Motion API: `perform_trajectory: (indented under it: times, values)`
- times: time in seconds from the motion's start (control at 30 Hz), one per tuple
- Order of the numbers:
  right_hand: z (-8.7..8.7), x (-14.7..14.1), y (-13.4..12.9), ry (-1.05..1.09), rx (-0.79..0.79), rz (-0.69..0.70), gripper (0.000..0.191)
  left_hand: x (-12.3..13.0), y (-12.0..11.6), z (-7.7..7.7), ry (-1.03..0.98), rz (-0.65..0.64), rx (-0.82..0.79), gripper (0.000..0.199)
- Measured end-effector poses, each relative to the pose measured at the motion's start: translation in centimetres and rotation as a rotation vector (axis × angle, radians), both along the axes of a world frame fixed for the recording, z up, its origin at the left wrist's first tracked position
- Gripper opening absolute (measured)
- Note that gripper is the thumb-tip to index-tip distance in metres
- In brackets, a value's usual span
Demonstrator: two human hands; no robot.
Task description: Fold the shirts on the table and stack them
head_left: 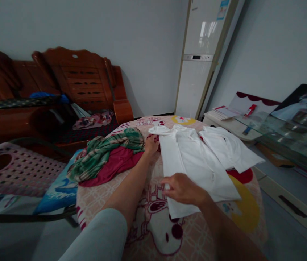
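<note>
On the shirt (196,159), right of the middle of the table (101,194), a small dark mark shows toward its near right part, too small to read. The blue sticker (223,9) on the tall white appliance (193,87) beyond the table's far edge also carries print too small to make out. The shirt lies flat; its long axis runs from the table's far side toward its near side, slanting right, with the bunched, narrower end pointing away from the person and the broad straight edge toward them. Near the table's middle, the right hand (182,188) has its fingers curled closed on the shirt's near left edge. The left hand (151,145) is farther across the table, beside the shirt's far left edge; its fingertips are partly hidden, so whether they grip anything cannot be told. A second white garment (229,148) lies by the table's right edge, and a green plaid cloth (101,156) and a maroon cloth (120,163) lie together along its left.
</note>
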State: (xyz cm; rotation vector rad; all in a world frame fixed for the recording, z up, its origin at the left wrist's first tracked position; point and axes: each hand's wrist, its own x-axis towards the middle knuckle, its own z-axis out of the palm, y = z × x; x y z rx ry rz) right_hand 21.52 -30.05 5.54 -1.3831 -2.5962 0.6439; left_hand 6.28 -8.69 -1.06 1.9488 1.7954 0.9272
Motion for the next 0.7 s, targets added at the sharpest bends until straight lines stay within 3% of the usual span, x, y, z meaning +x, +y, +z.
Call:
perform_trajectory:
  times: [0.07, 0.13, 0.3, 0.47, 0.57, 0.7]
  values:
    - [-0.8, -1.8, -0.9, -0.147, 0.038, 0.111, 0.024, 0.2, 0.6, -0.3, -0.010, -0.070, -0.006, 0.050]
    - [-1.6, -2.9, -1.7, -0.251, 0.088, 0.121, 0.023, 0.8, 1.4, -0.5, -0.046, -0.099, -0.035, 0.058]
    - [-3.2, -3.9, -2.6, -0.340, 0.151, 0.071, 0.022, 1.7, 3.7, -0.7, -0.167, 0.038, -0.122, 0.075]
    - [-2.3, -3.9, -2.0, -0.369, 0.080, 0.055, 0.019, 2.5, 4.5, -0.9, -0.283, -0.036, -0.101, 0.087]
    - [-1.2, -2.8, -1.3, -0.342, 0.034, 0.053, 0.017, 2.8, 4.3, -0.8, -0.453, -0.070, -0.170, 0.091]
    - [-1.1, -1.4, -0.7, -0.245, 0.022, 0.047, 0.015, 3.0, 4.1, -0.4, -0.646, -0.186, -0.211, 0.075]
